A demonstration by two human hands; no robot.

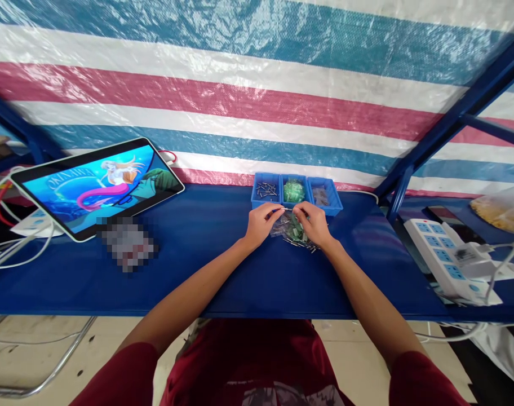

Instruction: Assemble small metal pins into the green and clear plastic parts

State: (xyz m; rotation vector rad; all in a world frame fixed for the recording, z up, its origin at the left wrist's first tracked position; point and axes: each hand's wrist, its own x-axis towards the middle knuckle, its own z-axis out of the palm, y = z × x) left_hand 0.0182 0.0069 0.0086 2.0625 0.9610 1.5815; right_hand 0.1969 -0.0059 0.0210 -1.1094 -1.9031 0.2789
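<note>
Head view:
1. Left hand (260, 223): fingers (269, 210) pinched shut on a thin metal pin (281, 210).
2. Right hand (313, 223): fingers closed at pin's tip; contact unclear.
3. Loose pile of pins and green parts (294, 235): remaining on counter (206, 282).
4. Blue three-compartment tray (254, 197): already holds pins, green parts, brownish parts.

tablet (97, 189) scrn title blurry, no legible txt

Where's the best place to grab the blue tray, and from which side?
Grip the blue tray by its right end, coming from the right: that short wall stands free, while your left hand, right hand and the pins crowd its front edge.
</note>
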